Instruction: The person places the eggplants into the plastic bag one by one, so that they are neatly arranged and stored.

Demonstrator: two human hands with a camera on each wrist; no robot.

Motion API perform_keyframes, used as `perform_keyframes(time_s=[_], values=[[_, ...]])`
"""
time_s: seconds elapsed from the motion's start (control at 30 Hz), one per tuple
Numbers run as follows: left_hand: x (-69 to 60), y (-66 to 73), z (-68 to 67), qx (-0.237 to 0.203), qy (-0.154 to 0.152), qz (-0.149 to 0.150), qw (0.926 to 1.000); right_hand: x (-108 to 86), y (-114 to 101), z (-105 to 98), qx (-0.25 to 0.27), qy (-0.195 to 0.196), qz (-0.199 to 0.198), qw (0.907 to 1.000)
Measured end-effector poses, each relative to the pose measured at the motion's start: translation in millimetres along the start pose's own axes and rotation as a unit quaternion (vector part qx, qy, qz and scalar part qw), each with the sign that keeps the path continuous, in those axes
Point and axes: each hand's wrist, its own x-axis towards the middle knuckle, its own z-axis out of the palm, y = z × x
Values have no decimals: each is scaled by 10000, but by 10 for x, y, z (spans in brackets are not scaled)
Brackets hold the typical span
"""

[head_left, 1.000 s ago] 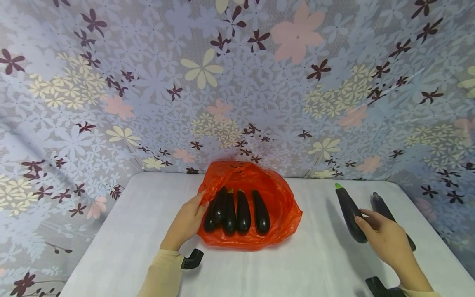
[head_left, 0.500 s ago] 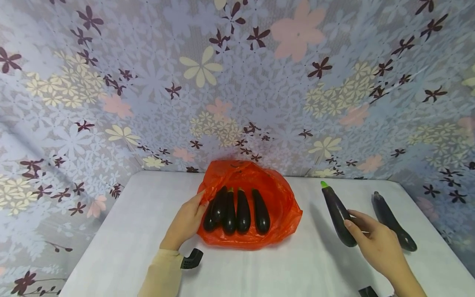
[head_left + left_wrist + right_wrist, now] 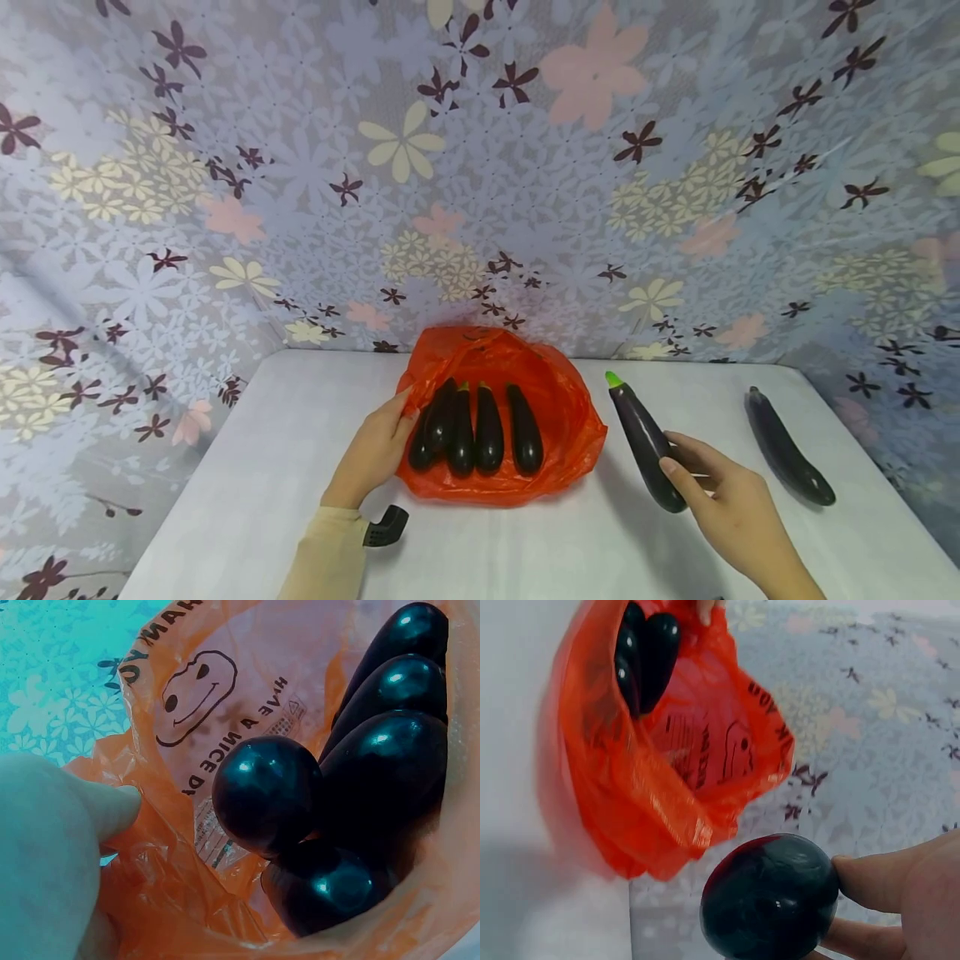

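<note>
An open red plastic bag stands on the white table against the back, with several dark eggplants lying side by side in it. My left hand pinches the bag's left edge; in the left wrist view the thumb presses on the crumpled plastic. To the right of the bag, my right hand holds an eggplant with a green stem end, tilted and raised above the table. The right wrist view shows that eggplant's rounded end between thumb and fingers, apart from the bag.
Another eggplant lies on the table at the far right. Flower-patterned cloth rises behind the table and at both sides. A black wrist mount sits on the left wrist.
My right hand has carried its eggplant leftward, closer to the bag and away from the eggplant on the far right. The left hand keeps its hold on the bag's edge.
</note>
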Motion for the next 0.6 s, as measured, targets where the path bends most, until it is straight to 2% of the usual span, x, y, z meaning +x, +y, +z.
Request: perform_keyframes(time_s=[0.23,0.47,0.6], values=[[11,-3,-3,-20,17,41,10000,-75,-165,42,155,-318,223,9991],[7,1,1,-32,-18,-31,10000,-106,-301,119,424,-505,67,9978],[7,3,13,-48,-56,-77,9999,-127,-343,170,607,-725,179,9954]])
